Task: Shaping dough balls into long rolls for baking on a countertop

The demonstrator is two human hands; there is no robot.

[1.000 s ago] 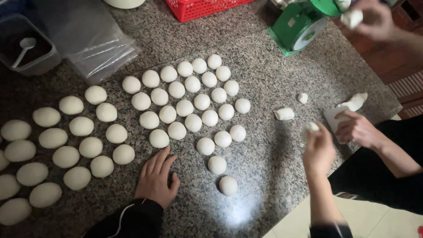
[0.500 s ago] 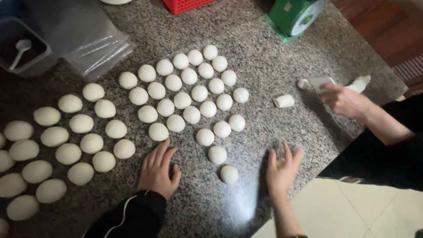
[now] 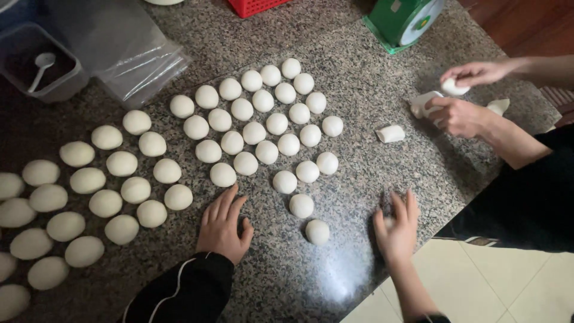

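Granite table (image 3: 359, 66), speckled grey, covered in rows of white dough balls (image 3: 257, 128), with a second batch of bigger, slightly flattened rounds (image 3: 89, 179) off to the left side. The left hand (image 3: 224, 224) lies flat and empty on the stone, fingers spread, just below the nearest ball (image 3: 223, 174) of the main group. The right hand (image 3: 396, 227) is cupped palm-down on the table with a bit of white showing under the palm, so it looks like it's covering a small dough piece, though I can't see it properly. The last ball in the tail (image 3: 317, 231) sits just to its left.

If that's rolling, my take is: keep the palm arched like a cage, let the stone grip the underside, small circles, light pressure. Pressing flat would probably just smear it.

Across the table, a co-worker's hands (image 3: 463, 113) hold a white lump of dough, with a cut piece (image 3: 390, 133) lying loose nearby.

Containers: a clear plastic tub (image 3: 39, 69) top left has something dark in it plus a white spoon (image 3: 40, 63). Beside it is a stack of clear plastic bags (image 3: 134, 51). A red basket (image 3: 257, 6) pokes in at the top edge, contents out of view. The green scale (image 3: 406, 21) sits top right, and I can't see anything on it from here.
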